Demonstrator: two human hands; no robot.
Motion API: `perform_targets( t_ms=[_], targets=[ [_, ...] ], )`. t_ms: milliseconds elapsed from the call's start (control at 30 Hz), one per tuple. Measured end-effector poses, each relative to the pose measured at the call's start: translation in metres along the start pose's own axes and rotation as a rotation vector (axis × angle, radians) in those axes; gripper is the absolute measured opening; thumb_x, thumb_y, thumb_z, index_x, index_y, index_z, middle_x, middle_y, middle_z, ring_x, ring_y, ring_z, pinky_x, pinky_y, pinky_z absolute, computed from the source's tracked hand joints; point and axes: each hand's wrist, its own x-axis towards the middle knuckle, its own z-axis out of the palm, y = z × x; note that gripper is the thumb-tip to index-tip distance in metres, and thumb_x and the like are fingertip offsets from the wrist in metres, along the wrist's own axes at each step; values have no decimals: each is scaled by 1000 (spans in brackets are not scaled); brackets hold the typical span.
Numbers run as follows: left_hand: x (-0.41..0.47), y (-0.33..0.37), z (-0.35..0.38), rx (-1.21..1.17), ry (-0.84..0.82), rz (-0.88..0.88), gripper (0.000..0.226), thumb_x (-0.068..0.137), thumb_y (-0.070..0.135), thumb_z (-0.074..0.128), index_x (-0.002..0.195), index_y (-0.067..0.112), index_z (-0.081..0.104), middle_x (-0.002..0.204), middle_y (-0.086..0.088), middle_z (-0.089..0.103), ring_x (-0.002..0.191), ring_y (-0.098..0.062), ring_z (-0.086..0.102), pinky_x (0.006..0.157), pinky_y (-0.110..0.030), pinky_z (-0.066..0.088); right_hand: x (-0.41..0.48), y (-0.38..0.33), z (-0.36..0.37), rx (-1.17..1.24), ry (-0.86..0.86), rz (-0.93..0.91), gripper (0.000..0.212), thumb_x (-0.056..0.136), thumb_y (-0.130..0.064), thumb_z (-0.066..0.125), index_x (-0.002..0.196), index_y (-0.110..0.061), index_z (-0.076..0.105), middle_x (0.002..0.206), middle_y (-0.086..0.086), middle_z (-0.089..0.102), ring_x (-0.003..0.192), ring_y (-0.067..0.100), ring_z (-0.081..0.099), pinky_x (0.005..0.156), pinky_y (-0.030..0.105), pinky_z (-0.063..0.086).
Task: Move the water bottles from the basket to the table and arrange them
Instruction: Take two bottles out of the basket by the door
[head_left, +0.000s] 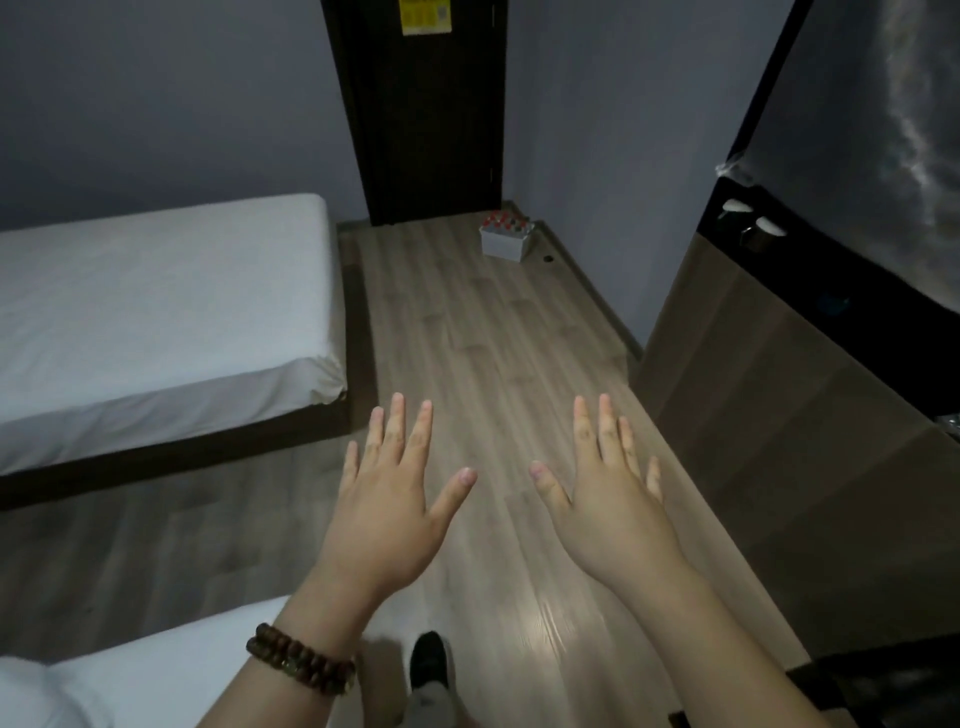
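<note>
Both hands are held out flat, backs up, fingers spread wide and holding nothing: the left hand (387, 499) wears a beaded bracelet (301, 660) at the wrist, the right hand (608, 499) is bare. Between and ahead of them runs an open strip of wood floor (493, 332). Left of the left hand is the dark edge of a white bed (156, 312); a second bed's corner (171, 670) lies below the left wrist. Right of the right hand stands the wooden side of the worktop (753, 395), its dark top edge running away. Far ahead of both hands, well apart from them, one basket (503, 244) sits on the floor in the corner beside the dark door (431, 130), holding red-capped water bottles (501, 224); their count is too small to tell.
</note>
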Motion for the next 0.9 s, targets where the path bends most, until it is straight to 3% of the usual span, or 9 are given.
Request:
perform_targets(
  t_ms=[300,500,900],
  targets=[
    [152,-67,-21,-55,-14,28,88,93,77,18,163,33,-9,170,5,-19,155,-13,-21,130,-46,1,150,-67,19,-66,18,33,84,102,-67,23,164,-22,-11,172,-2,-14,159,17,-6,128,50,11],
    [265,-92,-51,-50,-33,113,87,93,77,18,164,32,-8,170,3,-20,156,-15,-20,129,-48,2,242,-110,5,-90,68,55,83,102,-66,22,164,-22,-11,172,-2,-14,159,19,-7,128,52,5],
    [496,-95,-34,2,-142,165,85,96,74,22,163,32,-9,170,4,-19,156,-15,-18,129,-48,3,465,-86,9,-10,45,188,82,101,-68,21,163,-27,-13,171,-5,-17,158,17,-10,128,52,2]
  ],
)
